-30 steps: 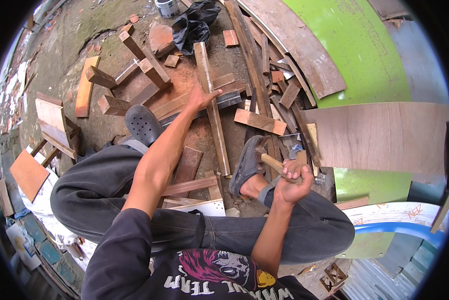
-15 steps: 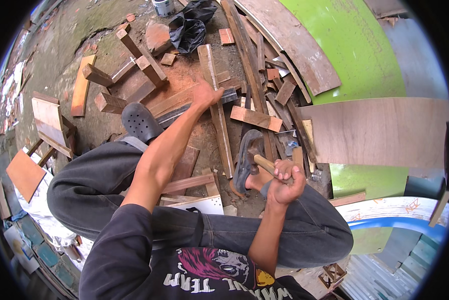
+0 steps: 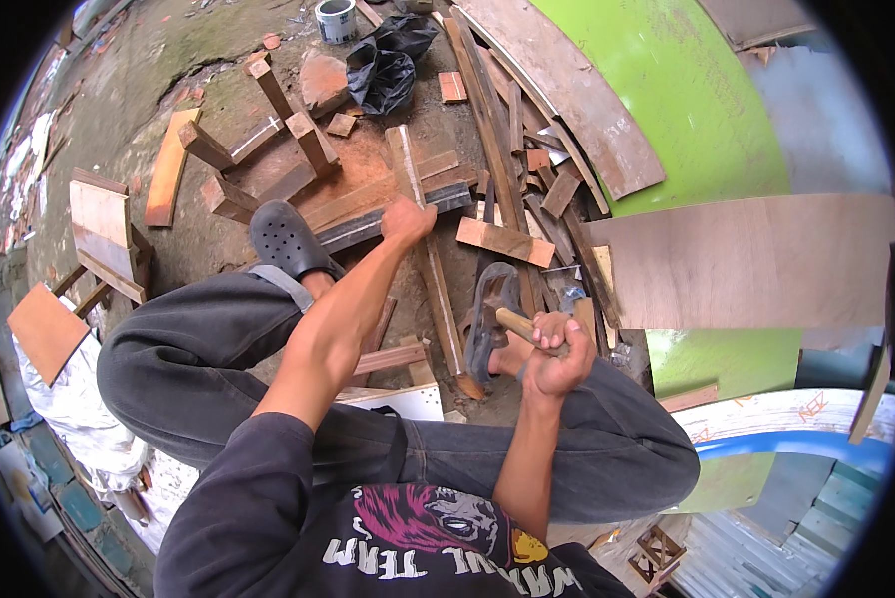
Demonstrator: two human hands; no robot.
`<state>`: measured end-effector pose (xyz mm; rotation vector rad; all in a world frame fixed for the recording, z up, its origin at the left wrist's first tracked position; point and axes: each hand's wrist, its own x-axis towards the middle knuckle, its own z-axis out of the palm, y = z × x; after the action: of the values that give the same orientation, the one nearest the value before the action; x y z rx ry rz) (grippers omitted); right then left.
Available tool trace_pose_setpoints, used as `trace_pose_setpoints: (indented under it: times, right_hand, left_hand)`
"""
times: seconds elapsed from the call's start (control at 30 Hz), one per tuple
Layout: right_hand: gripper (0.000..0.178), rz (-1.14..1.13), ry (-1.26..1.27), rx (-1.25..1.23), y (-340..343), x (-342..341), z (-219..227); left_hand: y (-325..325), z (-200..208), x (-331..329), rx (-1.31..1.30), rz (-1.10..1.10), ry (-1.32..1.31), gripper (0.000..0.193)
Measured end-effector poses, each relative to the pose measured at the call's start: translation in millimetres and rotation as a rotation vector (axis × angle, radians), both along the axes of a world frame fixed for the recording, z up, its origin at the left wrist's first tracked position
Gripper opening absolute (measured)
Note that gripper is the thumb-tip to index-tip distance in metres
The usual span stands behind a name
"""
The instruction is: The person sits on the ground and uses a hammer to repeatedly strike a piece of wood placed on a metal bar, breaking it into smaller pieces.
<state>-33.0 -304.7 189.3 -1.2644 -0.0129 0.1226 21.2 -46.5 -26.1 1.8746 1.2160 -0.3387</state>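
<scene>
My left hand (image 3: 408, 221) is wrapped round a long narrow wooden strip (image 3: 434, 289) with a pale line along it. The strip slants across a dark-faced beam (image 3: 353, 231) on the ground, its lower end near my right foot. My right hand (image 3: 559, 357) is closed round a wooden tool handle (image 3: 517, 325), held above my right shin. The tool's working end cannot be made out, so its kind is unclear. Beside the strip, on the right, lies a short wood block (image 3: 505, 242).
Wooden offcuts (image 3: 560, 194) and long boards (image 3: 487, 130) lie to the right, by a plywood sheet (image 3: 746, 261) and a green panel (image 3: 687, 90). An upturned wooden frame with legs (image 3: 286, 184) stands ahead left. Farther off are a black plastic bag (image 3: 383, 75) and a bucket (image 3: 336, 22).
The wooden strip has slid toward me, and my left hand has come nearer with it. My right hand keeps its grip on the handle at about the same place. The view has shifted slightly.
</scene>
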Motion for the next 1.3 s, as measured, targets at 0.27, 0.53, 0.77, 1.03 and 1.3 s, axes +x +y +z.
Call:
trace_pose_setpoints:
  times: [0.27, 0.53, 0.77, 1.03, 1.3]
  right_hand:
    - [0.030, 0.039, -0.067, 0.008, -5, -8, 9]
    - [0.025, 0.064, 0.041, -0.037, 16, -9, 12]
    - [0.027, 0.142, 0.134, -0.142, 64, 10, -26]
    - [0.028, 0.165, 0.269, -0.237, 141, 52, -92]
    - [0.027, 0.222, 0.241, -0.458, 220, 82, -119]
  left_hand:
    - [-41, -19, -37, -0.078, 0.008, 0.052, 0.121]
    - [24, -7, -51, -0.030, -0.195, -0.139, 0.086]
    - [66, 10, -48, -0.022, -0.026, -0.554, 0.052]
    - [64, 19, -30, 0.194, -0.209, -0.529, 0.044]
    - [88, 25, -24, 0.228, -0.318, -0.350, 0.038]
